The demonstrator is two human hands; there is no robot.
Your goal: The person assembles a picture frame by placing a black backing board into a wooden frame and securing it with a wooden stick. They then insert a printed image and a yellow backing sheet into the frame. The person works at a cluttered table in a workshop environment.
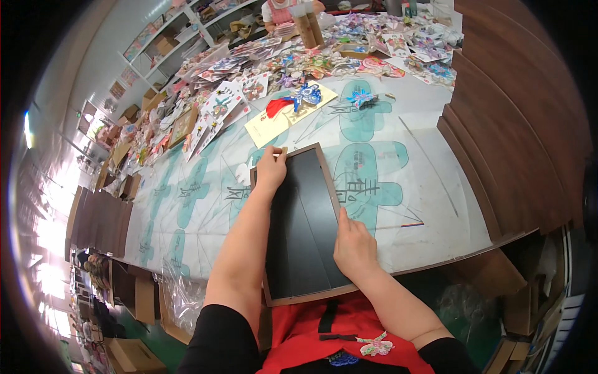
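Observation:
A dark rectangular picture frame with a brown wooden border lies lengthwise on the table in front of me, its near end over the table edge. My left hand grips the frame's far left corner, fingers curled over the border. My right hand presses on the frame's right edge near the middle, thumb along the border. Beyond the frame lies a yellow card carrying a blue ornament with a red tassel.
The table has a white cover with teal shapes. Several colourful paper ornaments and cards crowd its far end. Stacked brown boards stand at the right, dark frames at the left. Another person sits at the far end.

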